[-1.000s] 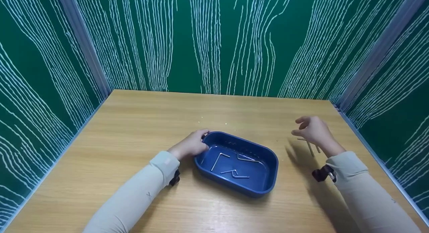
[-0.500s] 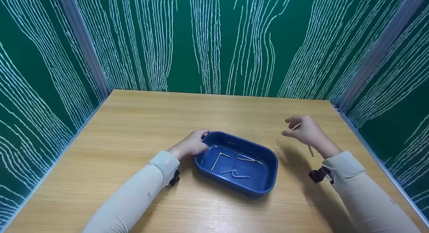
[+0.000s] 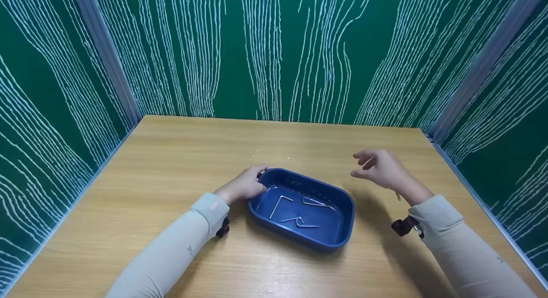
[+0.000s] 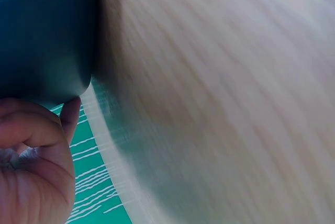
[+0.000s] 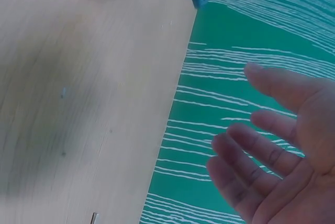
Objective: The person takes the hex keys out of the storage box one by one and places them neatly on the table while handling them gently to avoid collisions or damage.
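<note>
My left hand (image 3: pixel 243 186) grips the left end of a deep blue plastic bin (image 3: pixel 347 223), its thumb inside the rim. In the left wrist view, curled fingers (image 4: pixel 31 130) lie against the bin's dark wall. Several L-shaped hex keys lie in the bin: one hex key (image 3: pixel 275 207) at the left, another (image 3: pixel 317 203) at the back right, and a thicker one (image 3: pixel 306 225) toward the front. My right hand (image 3: pixel 385 171) hovers over the table right of the bin, fingers loosely bent and holding nothing. Below its wrist shows the tip of another hex key (image 3: pixel 398 196), mostly hidden.
The bin stands on a wooden table (image 3: pixel 192 152). Small pale specks (image 3: pixel 288 158) lie behind it. Green walls (image 3: pixel 231 54) with white wavy lines enclose the table at the back and both sides.
My right hand has moved left toward the bin, covering more of the hex key on the table beneath it. The left hand and the bin have stayed in place.
</note>
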`<state>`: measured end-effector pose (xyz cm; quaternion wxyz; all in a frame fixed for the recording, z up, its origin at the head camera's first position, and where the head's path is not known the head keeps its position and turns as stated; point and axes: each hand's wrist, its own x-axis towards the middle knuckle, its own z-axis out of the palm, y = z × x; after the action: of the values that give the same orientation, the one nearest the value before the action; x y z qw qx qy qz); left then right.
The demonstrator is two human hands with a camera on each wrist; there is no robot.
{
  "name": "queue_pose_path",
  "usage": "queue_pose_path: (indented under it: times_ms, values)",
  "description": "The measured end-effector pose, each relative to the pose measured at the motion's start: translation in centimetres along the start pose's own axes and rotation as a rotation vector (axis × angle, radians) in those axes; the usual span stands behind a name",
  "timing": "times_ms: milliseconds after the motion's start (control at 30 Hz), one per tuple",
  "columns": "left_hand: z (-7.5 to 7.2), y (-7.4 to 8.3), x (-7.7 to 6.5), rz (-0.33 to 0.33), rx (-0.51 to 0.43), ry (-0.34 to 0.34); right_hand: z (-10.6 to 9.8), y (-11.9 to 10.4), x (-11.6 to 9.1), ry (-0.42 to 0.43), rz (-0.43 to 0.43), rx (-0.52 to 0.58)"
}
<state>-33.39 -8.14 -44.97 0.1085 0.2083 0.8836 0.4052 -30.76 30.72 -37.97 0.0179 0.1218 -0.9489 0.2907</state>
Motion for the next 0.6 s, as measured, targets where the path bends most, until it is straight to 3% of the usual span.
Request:
queue_pose_path:
  times_ms: [333, 600]
  values:
    - [0.0, 0.0, -0.1, 0.004, 0.006, -0.006, 1.0, -1.2, -0.5, -0.021, -0.075, -0.009]
    - [0.1, -0.1, 0.0, -0.031, 0.002, -0.012, 1.5, -2.4, -0.9, -0.046, -0.128, -0.042]
